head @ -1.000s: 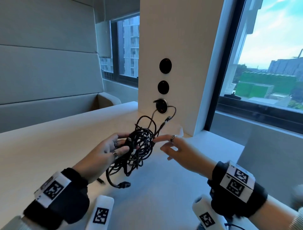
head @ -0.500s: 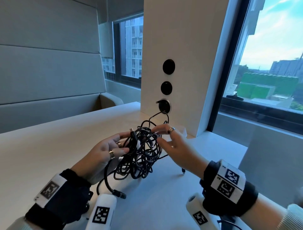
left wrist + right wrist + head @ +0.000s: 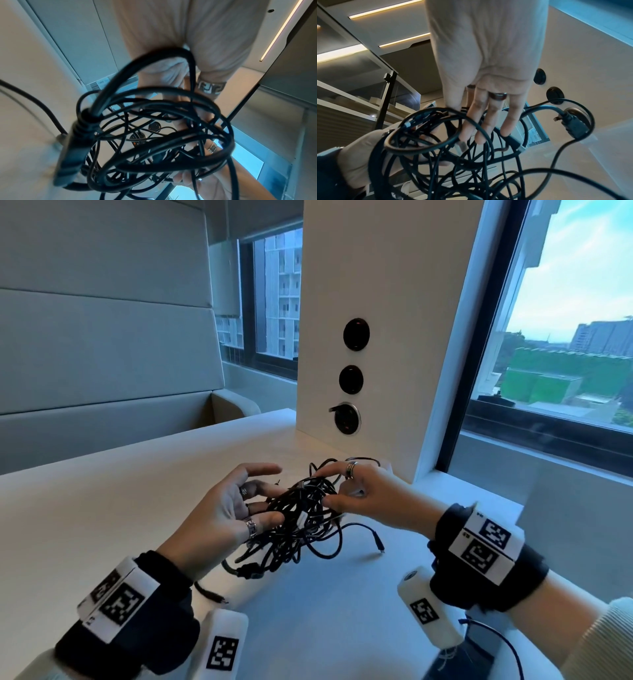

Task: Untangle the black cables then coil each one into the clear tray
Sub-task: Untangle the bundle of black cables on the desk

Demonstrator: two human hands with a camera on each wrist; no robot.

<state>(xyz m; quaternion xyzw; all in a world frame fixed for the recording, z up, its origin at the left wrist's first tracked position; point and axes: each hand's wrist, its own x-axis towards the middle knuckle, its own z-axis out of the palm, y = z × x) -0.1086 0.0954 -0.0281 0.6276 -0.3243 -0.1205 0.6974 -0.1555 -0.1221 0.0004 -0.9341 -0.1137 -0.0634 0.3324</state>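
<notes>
Your left hand (image 3: pixel 222 508) cradles the tangle of black cables (image 3: pixel 298 518) from its left side, palm turned inward, fingers loosely spread and partly curled under the strands, with the thumb lying against the near side of the bundle. Your right hand (image 3: pixel 370 494) comes in from the right, its fingers (image 3: pixel 481 121) extended and poked in among the loops at the top of the knot, the thumb touching the bundle's right flank; whether any single strand is pinched there, you cannot tell. The tangle sits between both hands above the white worktop (image 3: pixel 102 525), near its far edge and just in front of the white pillar (image 3: pixel 376 302). It is a roughly rounded clump with no clear long axis, loops running every way. One loose end (image 3: pixel 373 539) trails out to the right and drops its plug to the worktop, pointing toward you. Another plug end (image 3: pixel 250 571) hangs below the clump toward the near edge. On the pillar three round black sockets (image 3: pixel 351 380) stand in a vertical row. In the left wrist view a thick connector (image 3: pixel 72 155) hangs at the clump's left, pointing downward.
</notes>
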